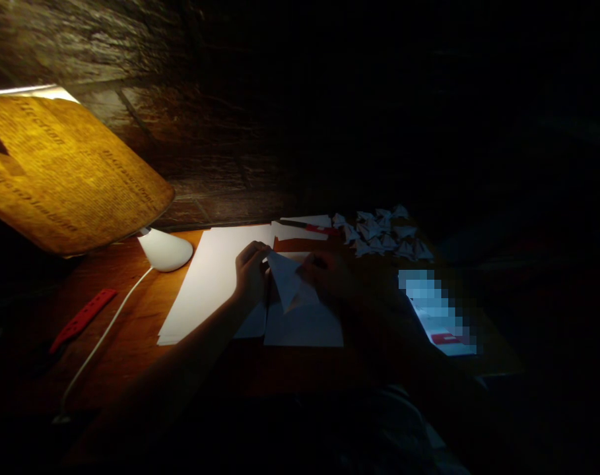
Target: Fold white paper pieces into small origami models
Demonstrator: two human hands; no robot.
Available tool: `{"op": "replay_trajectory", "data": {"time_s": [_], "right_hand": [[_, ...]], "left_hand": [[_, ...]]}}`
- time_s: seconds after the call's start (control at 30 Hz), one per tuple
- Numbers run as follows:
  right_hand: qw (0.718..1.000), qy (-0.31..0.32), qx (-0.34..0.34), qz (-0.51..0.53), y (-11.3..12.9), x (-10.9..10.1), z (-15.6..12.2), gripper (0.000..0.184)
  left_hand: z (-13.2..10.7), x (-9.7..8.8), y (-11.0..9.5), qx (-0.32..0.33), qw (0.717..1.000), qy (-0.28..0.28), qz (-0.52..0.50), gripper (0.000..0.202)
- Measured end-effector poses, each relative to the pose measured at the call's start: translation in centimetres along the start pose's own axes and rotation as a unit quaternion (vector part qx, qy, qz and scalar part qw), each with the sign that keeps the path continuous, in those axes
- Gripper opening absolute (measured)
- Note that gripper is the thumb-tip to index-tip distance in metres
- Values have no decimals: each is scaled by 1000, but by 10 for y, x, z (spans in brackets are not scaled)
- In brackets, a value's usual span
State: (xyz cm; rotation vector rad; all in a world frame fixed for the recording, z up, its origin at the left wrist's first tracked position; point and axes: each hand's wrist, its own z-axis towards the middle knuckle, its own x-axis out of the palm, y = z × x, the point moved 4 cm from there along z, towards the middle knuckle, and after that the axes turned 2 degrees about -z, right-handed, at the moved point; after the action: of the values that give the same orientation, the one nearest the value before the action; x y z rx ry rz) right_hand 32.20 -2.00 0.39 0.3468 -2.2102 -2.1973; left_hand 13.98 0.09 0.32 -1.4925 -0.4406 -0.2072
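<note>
Between my two hands is a folded piece of white paper [290, 285], with a pointed corner hanging down. My left hand [251, 270] pinches its upper left corner. At the paper's right side, my right hand [327, 274] grips the edge; it lies in deep shadow and its fingers show only in part. Beneath the hands, a white sheet [304, 333] lies on the wooden table. A larger stack of white sheets [215, 277] is to the left, partly under my left forearm.
Several folded paper pieces [379, 232] are grouped at the back right, near a red-and-black tool [317, 228] on paper strips. A lit phone [438, 313] lies on the right. The lamp [165, 251], its white cable [109, 330] and a red-handled tool [84, 318] are left.
</note>
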Motion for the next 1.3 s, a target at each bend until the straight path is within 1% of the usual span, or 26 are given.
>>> {"op": "replay_trajectory", "data": {"time_s": [0.13,0.27,0.4,0.53,0.63,0.77,0.9,0.97,1.17,1.3], "right_hand": [[1000,5,-24,-13,0,-1,2,18],[1000,7,-25,-11,-2,-1,2,17],[1000,-1,-19,-2,-3,-1,2,16],[1000,-1,-21,8,-3,-1,1,15],[1000,6,-23,14,-3,-2,2,17],[999,-18,-29,28,-4,-4,2,20],[998,-11,-61,30,0,-5,2,21],[997,-10,-74,24,2,-6,1,22],[997,-4,-83,1,4,-7,1,19],[996,-1,-91,10,4,-7,2,20]], "left_hand": [[1,-1,-2,12,1000,-4,9,27],[2,-2,-3,31,999,8,30,30],[7,-7,-3,53,998,-2,21,31],[10,-8,-2,54,998,-5,22,31],[9,-6,0,49,999,12,11,34],[6,-3,3,34,998,48,8,40],[-1,1,9,14,988,124,89,38],[-4,2,11,1,982,142,125,37],[-4,1,11,12,980,125,155,37],[-4,0,12,9,979,134,153,36]]}}
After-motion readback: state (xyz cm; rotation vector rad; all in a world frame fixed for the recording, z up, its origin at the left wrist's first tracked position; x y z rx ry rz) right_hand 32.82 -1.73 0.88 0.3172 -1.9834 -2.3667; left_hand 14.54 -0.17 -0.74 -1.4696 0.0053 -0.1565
